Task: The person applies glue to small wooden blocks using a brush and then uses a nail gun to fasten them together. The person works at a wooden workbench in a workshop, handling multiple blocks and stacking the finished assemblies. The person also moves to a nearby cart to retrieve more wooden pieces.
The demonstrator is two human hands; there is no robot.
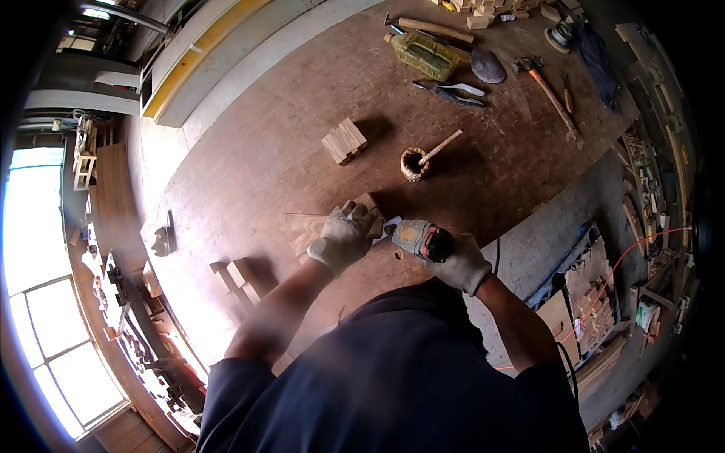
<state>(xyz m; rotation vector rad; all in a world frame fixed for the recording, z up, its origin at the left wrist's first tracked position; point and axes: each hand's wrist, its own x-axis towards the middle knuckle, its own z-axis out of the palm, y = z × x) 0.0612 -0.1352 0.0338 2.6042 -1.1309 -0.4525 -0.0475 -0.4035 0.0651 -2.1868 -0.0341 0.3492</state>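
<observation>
My right hand (462,264), in a pale work glove, grips a grey-and-red power drill (420,239). The drill points left, its tip close to a wooden block (369,202). Over that block bends my gloved left hand (345,235), fingers curled and holding it down at the near side of the table. Flat pale wooden pieces (302,222) stick out to the left from under this hand. Part of the block and the exact contact of the drill tip are hidden.
Beyond my hands stand a stack of small wood blocks (344,142) and a glue-crusted pot (412,164) with a stick (442,146). Farther back lie a plastic bottle (424,56), pliers (457,93) and a hammer (553,100). More wooden blocks (243,275) stand at left.
</observation>
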